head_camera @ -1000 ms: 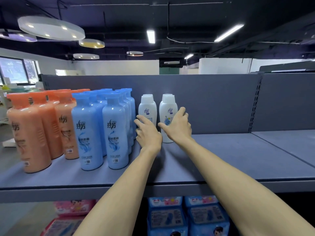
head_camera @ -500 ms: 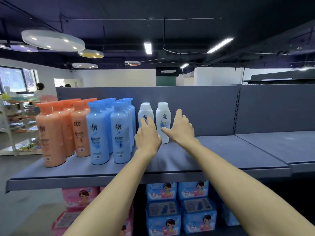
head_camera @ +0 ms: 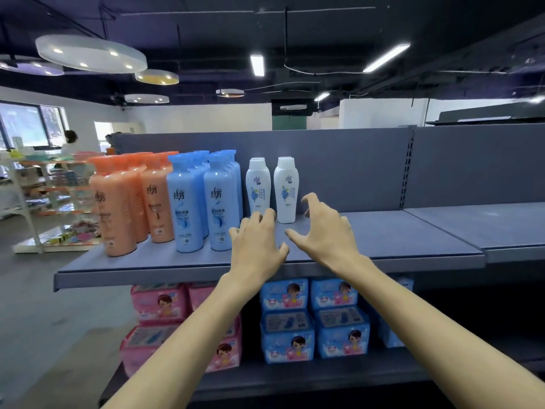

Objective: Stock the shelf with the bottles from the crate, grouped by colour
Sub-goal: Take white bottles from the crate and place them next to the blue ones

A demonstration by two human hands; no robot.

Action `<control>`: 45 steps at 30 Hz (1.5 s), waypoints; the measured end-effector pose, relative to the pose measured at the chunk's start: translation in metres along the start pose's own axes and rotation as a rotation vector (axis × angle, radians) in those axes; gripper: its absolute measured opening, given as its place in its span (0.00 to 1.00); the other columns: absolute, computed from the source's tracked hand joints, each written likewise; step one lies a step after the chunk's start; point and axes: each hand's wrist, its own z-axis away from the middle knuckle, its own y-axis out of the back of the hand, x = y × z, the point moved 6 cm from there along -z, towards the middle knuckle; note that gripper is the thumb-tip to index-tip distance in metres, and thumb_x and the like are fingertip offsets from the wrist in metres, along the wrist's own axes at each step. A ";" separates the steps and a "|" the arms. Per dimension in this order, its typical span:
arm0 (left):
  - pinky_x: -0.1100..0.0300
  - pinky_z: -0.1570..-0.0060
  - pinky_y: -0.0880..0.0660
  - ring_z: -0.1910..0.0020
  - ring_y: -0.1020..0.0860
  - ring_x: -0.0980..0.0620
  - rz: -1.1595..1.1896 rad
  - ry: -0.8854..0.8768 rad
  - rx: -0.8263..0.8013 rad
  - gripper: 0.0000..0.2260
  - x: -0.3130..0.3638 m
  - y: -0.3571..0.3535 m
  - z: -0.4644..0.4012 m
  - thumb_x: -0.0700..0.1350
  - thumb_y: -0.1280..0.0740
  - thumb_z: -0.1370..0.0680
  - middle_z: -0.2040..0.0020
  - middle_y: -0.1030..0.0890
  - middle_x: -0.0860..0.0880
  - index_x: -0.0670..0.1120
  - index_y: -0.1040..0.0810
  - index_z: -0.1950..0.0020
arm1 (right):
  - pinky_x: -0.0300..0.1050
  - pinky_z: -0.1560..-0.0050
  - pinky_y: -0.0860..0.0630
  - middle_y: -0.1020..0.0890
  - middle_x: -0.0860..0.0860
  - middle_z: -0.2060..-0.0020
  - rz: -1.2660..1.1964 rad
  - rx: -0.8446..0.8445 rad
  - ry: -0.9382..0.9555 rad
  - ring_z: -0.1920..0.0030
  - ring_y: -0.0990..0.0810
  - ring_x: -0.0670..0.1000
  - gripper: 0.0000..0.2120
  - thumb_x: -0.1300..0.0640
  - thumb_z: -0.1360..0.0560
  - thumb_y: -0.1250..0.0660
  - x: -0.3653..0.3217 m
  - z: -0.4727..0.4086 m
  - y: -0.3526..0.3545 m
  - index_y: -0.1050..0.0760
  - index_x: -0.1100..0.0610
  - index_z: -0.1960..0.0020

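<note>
Two white bottles (head_camera: pixel 258 187) (head_camera: pixel 286 188) stand upright side by side at the back of the grey shelf (head_camera: pixel 398 234). To their left are several blue bottles (head_camera: pixel 218 202) and, further left, several orange bottles (head_camera: pixel 113 205), each colour in its own rows. My left hand (head_camera: pixel 256 243) hovers in front of the left white bottle, fingers loosely spread, holding nothing. My right hand (head_camera: pixel 324 228) is in front of the right white bottle, fingers loosely curved and empty. Neither hand touches a bottle. No crate is in view.
Bare shelf surface stretches right of the white bottles to an adjoining shelf section (head_camera: pixel 483 225). Pink packs (head_camera: pixel 159 302) and blue packs (head_camera: pixel 315 317) fill the lower shelf. Another rack (head_camera: pixel 44 202) and a person (head_camera: pixel 70 140) are far off at the left.
Both hands have let go of the white bottles and drawn back toward me. The view has backed away from the shelf, showing more of the lower shelf.
</note>
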 end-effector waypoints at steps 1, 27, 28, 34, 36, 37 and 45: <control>0.52 0.50 0.36 0.48 0.28 0.47 0.002 0.004 -0.003 0.18 -0.002 0.000 0.004 0.52 0.34 0.26 0.47 0.26 0.50 0.48 0.31 0.39 | 0.53 0.46 0.27 0.20 0.48 0.47 0.005 0.004 0.014 0.45 0.21 0.54 0.26 0.42 0.28 0.29 -0.002 0.004 0.000 0.34 0.52 0.36; 0.51 0.50 0.33 0.47 0.26 0.45 0.011 0.190 -0.664 0.19 -0.077 -0.281 0.327 0.53 0.32 0.27 0.47 0.25 0.49 0.48 0.28 0.39 | 0.53 0.53 0.24 0.20 0.52 0.47 0.151 -0.637 -0.177 0.49 0.19 0.58 0.29 0.40 0.28 0.29 0.141 0.332 -0.267 0.31 0.54 0.34; 0.50 0.51 0.33 0.47 0.26 0.45 0.008 0.206 -0.693 0.19 -0.081 -0.293 0.343 0.53 0.32 0.27 0.47 0.24 0.48 0.47 0.28 0.39 | 0.53 0.54 0.25 0.20 0.53 0.47 0.157 -0.666 -0.202 0.49 0.19 0.58 0.29 0.40 0.28 0.29 0.149 0.347 -0.277 0.31 0.54 0.34; 0.49 0.48 0.29 0.46 0.26 0.44 0.063 0.348 -0.885 0.19 -0.104 -0.357 0.430 0.50 0.31 0.26 0.46 0.25 0.47 0.47 0.29 0.38 | 0.51 0.56 0.25 0.22 0.54 0.45 0.195 -0.832 -0.348 0.46 0.21 0.59 0.28 0.42 0.27 0.30 0.205 0.435 -0.327 0.33 0.54 0.34; 0.45 0.50 0.26 0.48 0.25 0.40 0.118 0.421 -0.935 0.19 -0.113 -0.375 0.461 0.47 0.30 0.28 0.47 0.25 0.44 0.44 0.28 0.39 | 0.51 0.57 0.26 0.23 0.55 0.44 0.209 -0.906 -0.374 0.46 0.21 0.60 0.28 0.42 0.26 0.30 0.221 0.467 -0.341 0.34 0.55 0.34; 0.45 0.51 0.26 0.49 0.25 0.39 0.130 0.450 -0.959 0.19 -0.116 -0.384 0.476 0.45 0.30 0.29 0.47 0.25 0.43 0.43 0.28 0.40 | 0.51 0.57 0.26 0.23 0.55 0.44 0.216 -0.939 -0.386 0.47 0.21 0.60 0.28 0.43 0.26 0.30 0.229 0.482 -0.348 0.34 0.55 0.34; 0.54 0.55 0.30 0.45 0.25 0.41 0.059 0.531 -1.236 0.20 -0.141 -0.454 0.591 0.44 0.29 0.26 0.44 0.26 0.42 0.42 0.31 0.36 | 0.51 0.57 0.28 0.26 0.57 0.42 0.219 -1.226 -0.557 0.47 0.21 0.61 0.30 0.47 0.26 0.28 0.286 0.599 -0.417 0.39 0.55 0.31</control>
